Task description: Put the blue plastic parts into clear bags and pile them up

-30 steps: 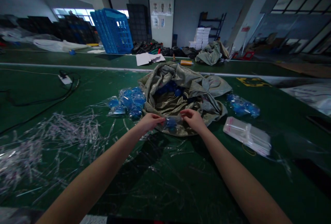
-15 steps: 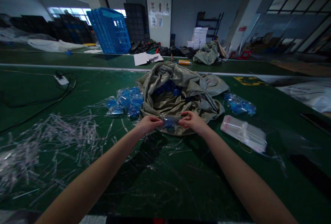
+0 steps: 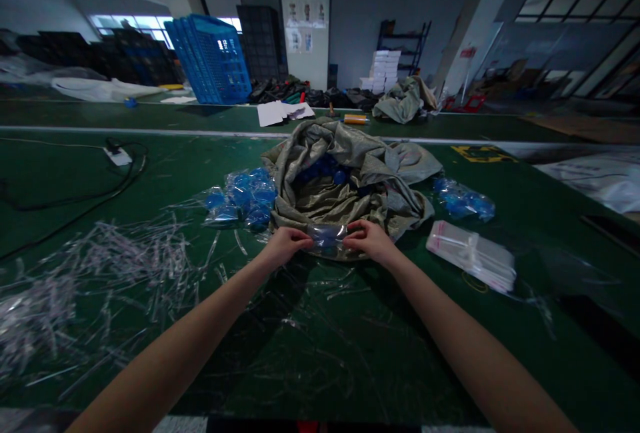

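My left hand (image 3: 283, 245) and my right hand (image 3: 369, 240) each pinch one end of a small clear plastic bag (image 3: 327, 235) with a blue piece inside. I hold it just above the green table (image 3: 320, 353), at the near edge of a crumpled grey-green sack (image 3: 345, 176). More blue pieces (image 3: 325, 170) lie in the sack's open mouth. A pile of filled clear bags with blue pieces (image 3: 243, 196) lies left of the sack. Another such bunch (image 3: 463, 201) lies to its right.
A stack of flat empty clear bags (image 3: 473, 256) lies at the right. Many thin clear plastic strips (image 3: 100, 266) litter the table's left side. A power strip with black cables (image 3: 117, 155) lies far left. A blue crate (image 3: 213, 60) and papers (image 3: 285, 112) stand on the bench behind.
Both hands have shifted slightly nearer to me with the small bag still between them; the bag is now stretched flatter between my fingers.
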`<control>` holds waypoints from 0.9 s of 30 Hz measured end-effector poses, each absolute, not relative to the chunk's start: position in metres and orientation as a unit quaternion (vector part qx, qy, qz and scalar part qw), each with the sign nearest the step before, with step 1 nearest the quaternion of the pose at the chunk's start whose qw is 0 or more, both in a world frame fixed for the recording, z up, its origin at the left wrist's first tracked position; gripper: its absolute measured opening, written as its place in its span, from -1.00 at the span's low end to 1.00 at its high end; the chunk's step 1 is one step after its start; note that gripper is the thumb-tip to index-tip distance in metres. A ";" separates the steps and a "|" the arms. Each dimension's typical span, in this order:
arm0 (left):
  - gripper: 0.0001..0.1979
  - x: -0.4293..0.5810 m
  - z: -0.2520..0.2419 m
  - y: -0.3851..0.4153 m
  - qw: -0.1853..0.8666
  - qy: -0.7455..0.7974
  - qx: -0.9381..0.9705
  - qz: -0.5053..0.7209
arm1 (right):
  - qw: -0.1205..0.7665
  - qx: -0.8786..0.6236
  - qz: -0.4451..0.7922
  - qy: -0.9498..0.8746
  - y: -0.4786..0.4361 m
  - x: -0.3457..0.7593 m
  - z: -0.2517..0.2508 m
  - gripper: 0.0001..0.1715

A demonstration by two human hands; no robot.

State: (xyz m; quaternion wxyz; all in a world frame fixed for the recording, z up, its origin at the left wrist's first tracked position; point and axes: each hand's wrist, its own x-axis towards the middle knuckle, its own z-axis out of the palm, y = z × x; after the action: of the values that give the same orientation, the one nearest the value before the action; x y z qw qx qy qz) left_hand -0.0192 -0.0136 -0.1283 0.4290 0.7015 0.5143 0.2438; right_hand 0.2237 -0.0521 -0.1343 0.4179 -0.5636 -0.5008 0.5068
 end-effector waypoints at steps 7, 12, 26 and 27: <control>-0.75 -0.010 -0.141 -0.003 0.378 0.481 0.744 0.269 | 0.412 -0.577 0.429 -0.559 -0.040 0.214 -0.153 -0.66; -0.73 -0.009 -0.139 -0.001 0.369 0.451 0.775 0.244 | 0.390 -0.565 0.426 -0.589 -0.030 0.216 -0.160 -0.79; -0.70 -0.013 -0.097 -0.031 0.488 0.389 0.698 0.352 | 0.458 -0.447 0.554 -0.532 -0.054 0.208 -0.121 -0.60; -0.70 -0.013 -0.092 -0.034 0.508 0.388 0.677 0.365 | 0.470 -0.441 0.550 -0.531 -0.055 0.206 -0.119 -0.59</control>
State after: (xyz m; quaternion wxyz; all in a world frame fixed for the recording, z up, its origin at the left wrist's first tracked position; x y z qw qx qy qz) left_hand -0.0131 -0.0341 -0.0922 0.5083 0.6766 0.3884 0.3646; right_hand 0.2062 -0.0554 -0.1187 0.4704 -0.4411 -0.5308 0.5500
